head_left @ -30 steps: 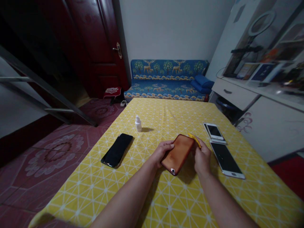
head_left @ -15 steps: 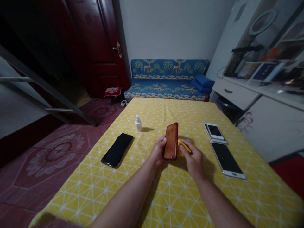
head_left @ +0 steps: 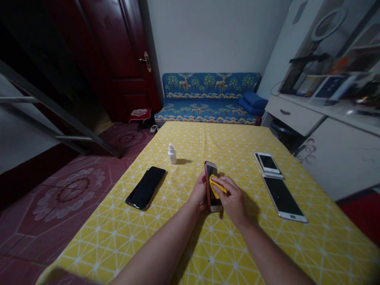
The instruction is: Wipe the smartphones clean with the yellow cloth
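Observation:
My left hand [head_left: 199, 192] grips a smartphone in a reddish-brown case [head_left: 211, 186], held tilted with its dark screen facing me. My right hand [head_left: 233, 200] pinches a yellow cloth [head_left: 215, 186] and presses it against that screen. The cloth hides the middle of the screen. To the left, a black smartphone [head_left: 145, 187] lies face up on the tablecloth. A small white dropper bottle [head_left: 171, 154] stands beyond it. On the right lie a small phone [head_left: 268, 163] and a larger white-framed phone [head_left: 283, 199].
The table has a yellow patterned cloth [head_left: 208, 247]. Beyond it stands a blue sofa with deer patterns [head_left: 208, 99]. A dark red door [head_left: 117, 59] is at the back left, a white drawer unit [head_left: 292, 116] on the right, and a tiled floor [head_left: 62, 198] on the left.
The phone has turned, so its screen now faces me instead of its edge and back. The yellow cloth has moved from behind the phone onto the screen.

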`<state>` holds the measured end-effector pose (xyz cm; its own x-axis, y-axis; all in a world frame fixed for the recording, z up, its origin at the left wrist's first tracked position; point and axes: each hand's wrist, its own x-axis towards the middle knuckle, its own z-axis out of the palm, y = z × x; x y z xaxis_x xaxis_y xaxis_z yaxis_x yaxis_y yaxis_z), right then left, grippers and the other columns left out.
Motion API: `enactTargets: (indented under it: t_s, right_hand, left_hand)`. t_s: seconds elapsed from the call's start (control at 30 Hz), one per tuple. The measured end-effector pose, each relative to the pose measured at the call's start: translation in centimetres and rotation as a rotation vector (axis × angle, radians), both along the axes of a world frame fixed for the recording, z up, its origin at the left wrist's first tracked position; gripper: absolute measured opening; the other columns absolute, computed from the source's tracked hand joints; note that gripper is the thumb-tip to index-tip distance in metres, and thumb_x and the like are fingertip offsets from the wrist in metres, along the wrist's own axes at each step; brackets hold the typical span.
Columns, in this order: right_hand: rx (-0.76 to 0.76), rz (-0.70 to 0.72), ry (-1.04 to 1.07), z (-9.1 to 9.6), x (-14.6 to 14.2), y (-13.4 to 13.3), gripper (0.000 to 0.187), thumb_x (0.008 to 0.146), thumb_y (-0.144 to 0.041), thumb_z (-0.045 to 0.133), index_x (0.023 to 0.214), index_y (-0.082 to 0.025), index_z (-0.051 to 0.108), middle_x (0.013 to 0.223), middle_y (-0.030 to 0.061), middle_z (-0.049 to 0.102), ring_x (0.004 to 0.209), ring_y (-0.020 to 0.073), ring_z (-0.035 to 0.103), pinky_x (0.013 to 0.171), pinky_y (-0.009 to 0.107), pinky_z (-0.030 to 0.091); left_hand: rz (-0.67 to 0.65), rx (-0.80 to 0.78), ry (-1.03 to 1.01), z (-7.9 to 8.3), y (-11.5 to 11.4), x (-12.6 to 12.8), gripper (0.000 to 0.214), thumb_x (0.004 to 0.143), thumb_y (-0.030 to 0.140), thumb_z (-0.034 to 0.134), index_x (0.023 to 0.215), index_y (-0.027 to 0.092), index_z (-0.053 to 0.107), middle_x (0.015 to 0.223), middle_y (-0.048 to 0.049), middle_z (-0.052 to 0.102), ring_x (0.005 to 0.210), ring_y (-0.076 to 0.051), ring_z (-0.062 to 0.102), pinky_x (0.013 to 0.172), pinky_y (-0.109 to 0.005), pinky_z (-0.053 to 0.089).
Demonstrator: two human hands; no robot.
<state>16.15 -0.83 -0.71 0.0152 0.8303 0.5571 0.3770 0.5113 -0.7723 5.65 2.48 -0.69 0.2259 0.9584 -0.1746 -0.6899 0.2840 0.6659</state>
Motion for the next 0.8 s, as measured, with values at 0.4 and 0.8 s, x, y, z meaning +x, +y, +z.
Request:
enactTargets:
  t_s: [0.4,0.8]
  right_hand:
    - [-0.069,-0.146,0.057,-0.6,0.9,1.1,0.022,0.088,-0.032,0.059,0.105,-0.024,0.071,0.104,0.0077,0.068,0.099,0.021,0.065,0.087,0.035,0.053]
    - [-0.036,0.085,-0.136,-0.3,0.5,0.1,0.021,0.089,-0.022,0.056,0.104,-0.025,0.071,0.092,0.0046,0.064,0.086,0.0168,0.064,0.073,0.028,0.054]
  left_hand:
    - [-0.122,-0.134,-0.044,0.5,-0.1,-0.4,0.02,0.075,0.03,0.072,0.084,0.012,0.069,0.073,-0.0052,0.068,0.062,-0.014,0.061,0.065,-0.025,0.048]
    - [-0.28,-0.275,-0.299,-0.4,0.7,-1.2,0.034,0.085,0.041,0.059,0.093,0.01,0.069,0.08,-0.0103,0.07,0.072,-0.021,0.065,0.08,-0.035,0.048]
